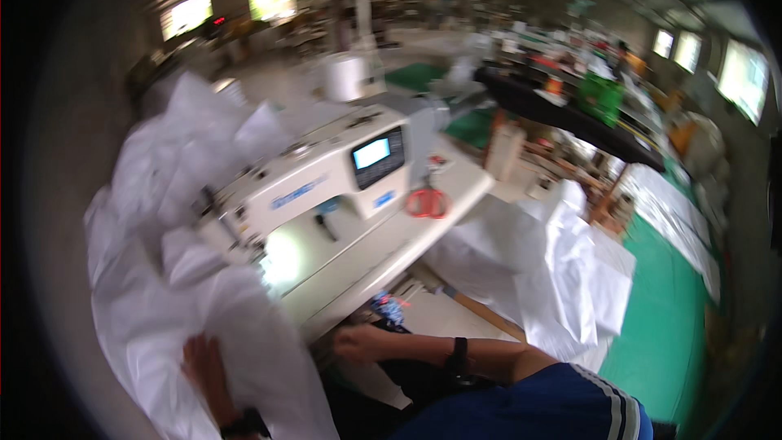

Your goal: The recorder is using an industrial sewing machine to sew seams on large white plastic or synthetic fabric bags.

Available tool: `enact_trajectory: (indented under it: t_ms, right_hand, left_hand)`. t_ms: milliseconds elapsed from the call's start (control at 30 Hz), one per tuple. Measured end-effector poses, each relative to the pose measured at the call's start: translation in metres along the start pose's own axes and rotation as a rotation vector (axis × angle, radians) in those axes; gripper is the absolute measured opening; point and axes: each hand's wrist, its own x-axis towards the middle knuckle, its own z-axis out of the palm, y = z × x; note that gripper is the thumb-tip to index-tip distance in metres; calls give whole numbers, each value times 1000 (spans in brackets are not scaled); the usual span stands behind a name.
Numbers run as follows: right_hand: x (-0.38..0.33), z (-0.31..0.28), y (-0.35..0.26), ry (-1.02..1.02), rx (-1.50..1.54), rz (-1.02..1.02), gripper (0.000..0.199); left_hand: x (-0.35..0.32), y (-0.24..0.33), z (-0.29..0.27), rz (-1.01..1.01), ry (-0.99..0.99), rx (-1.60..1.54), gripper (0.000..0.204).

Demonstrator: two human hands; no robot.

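My left hand (pixel 208 375) lies on a big heap of white sheet material (pixel 244 318), its fingers stretched out over the surface. That material runs up along the left side of a white sewing machine (pixel 314 179), whose lamp lights the table near the needle. My right hand (pixel 360 344) is closed, just off the front edge of the sewing table (pixel 358 277). Its fingers curl inward, and whether anything is in them is hidden. A wristband shows on each of my wrists. Red-handled scissors (pixel 428 204) lie on the table right of the machine head.
A white thread cone (pixel 344 77) stands behind the machine. More white sheet material (pixel 538 269) is piled at the right, beside a green surface (pixel 664 301). A dark roll (pixel 562 114) lies farther back, near a green bundle (pixel 601 98). Motion blurs the room.
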Motion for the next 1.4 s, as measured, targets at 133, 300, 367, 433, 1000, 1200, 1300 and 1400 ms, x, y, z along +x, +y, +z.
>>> enact_trajectory:
  t_ms: [133, 300, 367, 433, 1000, 1200, 1300, 1400]
  right_hand:
    - [-116, -23, 69, 160, -1153, 161, 87]
    - [-205, -77, 101, 69, -245, 382, 103]
    - [-243, -116, 92, 412, -171, 269, 106]
    - [-291, -148, 74, 671, 49, -49, 110]
    - [-475, -160, 22, 1132, -142, -275, 143]
    - [-517, -157, 14, 1195, -140, -266, 143]
    - [-528, -153, 13, 1203, -150, -259, 143]
    - [-529, -151, 13, 1197, -153, -276, 143]
  left_hand:
    - [-2, -15, 17, -27, 39, -2, 37]
    - [3, -23, 17, 33, 74, -88, 38]
    - [2, 1, -3, -116, -31, -450, 52]
    - [-9, 48, -34, 45, -2, -935, 74]
    - [-73, 363, -168, 1182, -505, -1204, 129]
    - [-73, 380, -183, 1154, -571, -1125, 132]
    - [-76, 384, -183, 1161, -573, -1133, 133]
    - [-77, 387, -179, 1140, -605, -1139, 133]
